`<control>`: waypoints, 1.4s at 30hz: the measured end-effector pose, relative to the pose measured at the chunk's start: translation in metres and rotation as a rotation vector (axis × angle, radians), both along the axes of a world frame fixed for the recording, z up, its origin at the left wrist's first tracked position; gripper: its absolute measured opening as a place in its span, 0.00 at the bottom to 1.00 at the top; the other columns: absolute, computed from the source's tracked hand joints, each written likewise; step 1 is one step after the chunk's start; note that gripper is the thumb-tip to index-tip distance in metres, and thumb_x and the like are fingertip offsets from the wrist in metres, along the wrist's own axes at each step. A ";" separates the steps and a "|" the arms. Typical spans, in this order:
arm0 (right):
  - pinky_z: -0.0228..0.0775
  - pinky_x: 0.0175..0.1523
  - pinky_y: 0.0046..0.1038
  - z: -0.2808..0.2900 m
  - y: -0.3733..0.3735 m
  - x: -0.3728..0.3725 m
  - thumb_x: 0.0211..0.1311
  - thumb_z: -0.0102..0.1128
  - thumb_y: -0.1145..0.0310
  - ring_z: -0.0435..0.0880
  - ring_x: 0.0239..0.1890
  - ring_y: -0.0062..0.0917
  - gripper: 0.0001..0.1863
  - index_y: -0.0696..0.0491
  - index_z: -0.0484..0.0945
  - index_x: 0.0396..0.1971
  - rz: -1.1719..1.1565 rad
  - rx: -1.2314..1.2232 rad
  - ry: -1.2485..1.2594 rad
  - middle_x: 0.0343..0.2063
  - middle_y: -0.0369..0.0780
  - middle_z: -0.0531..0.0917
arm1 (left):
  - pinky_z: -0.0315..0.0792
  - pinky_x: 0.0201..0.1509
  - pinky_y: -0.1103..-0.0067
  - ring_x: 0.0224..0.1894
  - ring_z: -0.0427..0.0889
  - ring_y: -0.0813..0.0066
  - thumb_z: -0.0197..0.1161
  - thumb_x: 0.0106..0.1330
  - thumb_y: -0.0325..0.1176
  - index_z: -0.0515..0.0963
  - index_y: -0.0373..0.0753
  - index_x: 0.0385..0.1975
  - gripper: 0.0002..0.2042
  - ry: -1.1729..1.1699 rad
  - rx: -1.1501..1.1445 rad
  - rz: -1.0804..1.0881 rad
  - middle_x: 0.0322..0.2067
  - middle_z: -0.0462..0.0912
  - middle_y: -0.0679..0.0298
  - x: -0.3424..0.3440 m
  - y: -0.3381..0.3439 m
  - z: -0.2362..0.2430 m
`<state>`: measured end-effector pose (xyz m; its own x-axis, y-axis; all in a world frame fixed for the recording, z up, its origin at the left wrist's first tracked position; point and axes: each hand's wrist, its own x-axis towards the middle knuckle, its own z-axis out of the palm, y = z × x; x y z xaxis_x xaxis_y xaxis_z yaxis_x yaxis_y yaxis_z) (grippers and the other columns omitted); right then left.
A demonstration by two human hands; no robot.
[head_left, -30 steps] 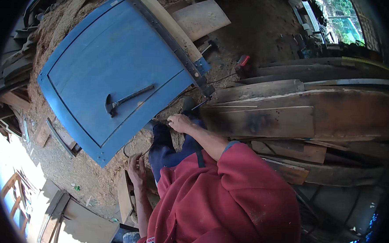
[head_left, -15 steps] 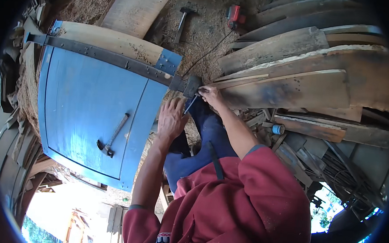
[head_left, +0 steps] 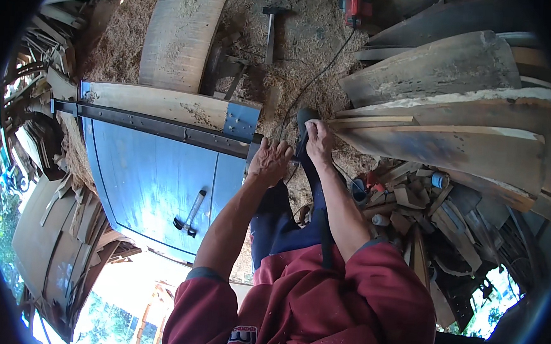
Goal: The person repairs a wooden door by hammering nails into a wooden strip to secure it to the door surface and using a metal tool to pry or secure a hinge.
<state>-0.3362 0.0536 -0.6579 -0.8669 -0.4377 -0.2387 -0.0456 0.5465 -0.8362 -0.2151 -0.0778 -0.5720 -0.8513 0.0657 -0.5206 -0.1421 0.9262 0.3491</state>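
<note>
A blue wooden panel (head_left: 144, 171) lies at the left, with a bare board (head_left: 154, 103) along its far edge. A long dark metal bar clamp (head_left: 147, 123) with a screw end runs across it. My left hand (head_left: 270, 159) has its fingers curled over the clamp's end. My right hand (head_left: 319, 143) is closed just right of it, by my dark shoe; what it grips is mostly hidden. A claw hammer (head_left: 191, 215) rests on the panel.
A second hammer (head_left: 270, 31) and a red power tool (head_left: 353, 6) with a cord are on the shavings-covered floor. A wide plank (head_left: 180, 36) lies ahead. Stacked boards (head_left: 430, 74) fill the right, offcuts (head_left: 411, 198) and a blue can (head_left: 440, 180) nearby, more boards (head_left: 45, 234) at left.
My left hand has risen from beside the panel to the clamp's end. My right hand has moved forward, having held the clamp's rod half a second ago. The view has turned.
</note>
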 end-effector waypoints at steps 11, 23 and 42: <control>0.45 0.13 0.19 0.028 -0.060 -0.009 0.66 0.62 0.46 0.58 0.09 0.12 0.23 0.47 0.70 0.20 -0.568 -0.236 -0.774 0.10 0.25 0.64 | 0.66 0.60 0.61 0.56 0.78 0.56 0.61 0.61 0.29 0.72 0.41 0.51 0.17 -0.043 0.026 -0.029 0.51 0.74 0.58 -0.002 0.002 0.000; 0.59 0.29 0.29 0.102 -0.008 0.115 0.74 0.53 0.54 0.69 0.20 0.18 0.26 0.55 0.72 0.16 -0.300 -0.280 -0.265 0.17 0.32 0.74 | 0.64 0.65 0.60 0.59 0.76 0.60 0.74 0.50 0.31 0.69 0.43 0.57 0.31 0.031 0.099 -0.029 0.53 0.73 0.57 0.009 -0.006 -0.003; 0.61 0.17 0.25 -0.139 0.038 0.133 0.73 0.48 0.41 0.79 0.21 0.26 0.20 0.44 0.74 0.38 -1.415 -0.759 -1.235 0.24 0.37 0.78 | 0.63 0.66 0.57 0.56 0.75 0.52 0.64 0.53 0.27 0.72 0.38 0.49 0.21 0.160 0.169 0.038 0.50 0.75 0.54 -0.007 0.018 0.003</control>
<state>-0.2030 0.0912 -0.7967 -0.1723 -0.0101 -0.9850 0.6764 -0.7282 -0.1108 -0.2222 -0.0593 -0.5688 -0.9254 0.1063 -0.3637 -0.1067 0.8479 0.5193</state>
